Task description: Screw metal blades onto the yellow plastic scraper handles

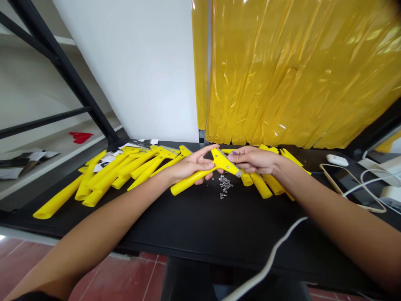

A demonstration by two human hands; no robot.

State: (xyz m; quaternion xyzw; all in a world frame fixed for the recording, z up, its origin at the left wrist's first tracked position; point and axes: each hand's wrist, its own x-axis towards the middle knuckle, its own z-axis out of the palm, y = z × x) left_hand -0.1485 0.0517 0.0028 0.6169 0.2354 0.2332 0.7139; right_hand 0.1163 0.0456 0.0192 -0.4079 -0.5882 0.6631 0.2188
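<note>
Left hand [200,165] gripping a scraper [228,163] — right hand [257,159] pinching something tiny [232,155] against it, can't tell what — loose screws [223,186] nearby.

Both arms reach forward, bare, converging from the lower corners. Left forearm [125,213], smooth and tapering, runs up and inward; edge of a black fabric sleeve [37,296] at its near end. Left wrist [170,174] about in line with the forearm. Left hand [188,164] half-turned palm up, closed in a grip: thumb [205,166] laid across the front, forefinger [206,150] stretched up and inward, remaining fingertips showing below. Right forearm [322,209] slants in from the lower right; wrist [276,162] slightly bent. Right hand [258,160] level with the left, just beside it, fingers curled under, thumb pointing left. Exact pinch at the fingertips too small to tell.
</note>
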